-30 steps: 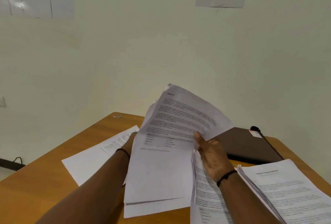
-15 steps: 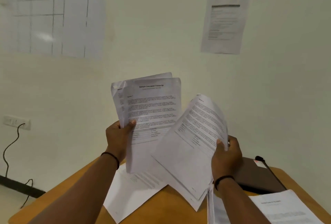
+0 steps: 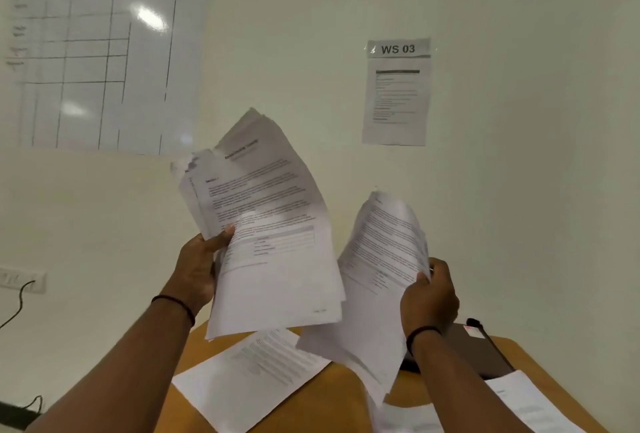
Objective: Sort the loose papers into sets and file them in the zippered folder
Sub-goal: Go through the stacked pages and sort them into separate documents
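left hand (image 3: 195,269) gripping raised stack (image 3: 266,231), right hand (image 3: 429,297) pinching split-off sheets (image 3: 377,276), now pulling wider apart; sorting ongoing.

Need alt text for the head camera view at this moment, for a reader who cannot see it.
A person's left hand and right hand each hold up a sheaf of printed papers, left sheaf and right sheaf, above a wooden table. More sheets and a dark zippered folder lie on it.
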The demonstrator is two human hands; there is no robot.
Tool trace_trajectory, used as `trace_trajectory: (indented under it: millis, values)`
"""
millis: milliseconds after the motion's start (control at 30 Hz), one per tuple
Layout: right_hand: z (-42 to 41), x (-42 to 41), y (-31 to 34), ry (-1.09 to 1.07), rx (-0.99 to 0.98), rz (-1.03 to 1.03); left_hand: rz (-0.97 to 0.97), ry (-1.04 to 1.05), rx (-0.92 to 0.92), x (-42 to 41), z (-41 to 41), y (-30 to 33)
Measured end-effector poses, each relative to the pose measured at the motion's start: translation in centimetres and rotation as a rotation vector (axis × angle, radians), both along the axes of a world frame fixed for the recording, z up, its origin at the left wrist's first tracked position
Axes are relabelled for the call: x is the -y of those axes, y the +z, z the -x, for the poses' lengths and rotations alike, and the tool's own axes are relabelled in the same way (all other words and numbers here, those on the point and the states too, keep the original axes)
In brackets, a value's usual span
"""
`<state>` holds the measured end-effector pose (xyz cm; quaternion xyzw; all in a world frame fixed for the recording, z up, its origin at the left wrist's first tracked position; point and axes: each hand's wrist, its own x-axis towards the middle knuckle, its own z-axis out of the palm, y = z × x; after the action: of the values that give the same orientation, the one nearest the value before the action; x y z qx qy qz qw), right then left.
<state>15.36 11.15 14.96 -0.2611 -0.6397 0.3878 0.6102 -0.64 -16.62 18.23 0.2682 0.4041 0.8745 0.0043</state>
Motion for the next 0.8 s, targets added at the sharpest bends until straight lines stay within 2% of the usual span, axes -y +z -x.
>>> trace_trajectory:
  millis: [167,267,400,567,700,800]
  values:
    - [-0.1,1.3,1.0,0.227,-0.056,0.024,0.201,-0.097,0.004,-2.6,-2.4,0.2]
    - [0.2,2.0,1.6,0.450,-0.058,0.054,0.354,-0.081,0.005,-4.8,-3.4,-0.8]
    - [-0.3,1.8,1.8,0.686,0.008,0.136,0.445,0.022,0.012,-7.0,-4.1,-2.1]
    - [-2.0,0.2,0.6,0.778,0.132,0.255,0.567,0.079,0.010,-8.4,-4.0,-4.2]
    - [-1.8,-0.9,-1.0,0.957,0.105,0.379,0.592,0.207,0.017,-10.1,-3.7,-6.3]
    - [-1.6,-1.1,-2.4,0.877,0.148,0.339,0.578,0.215,0.021,-11.7,-3.8,-7.8]
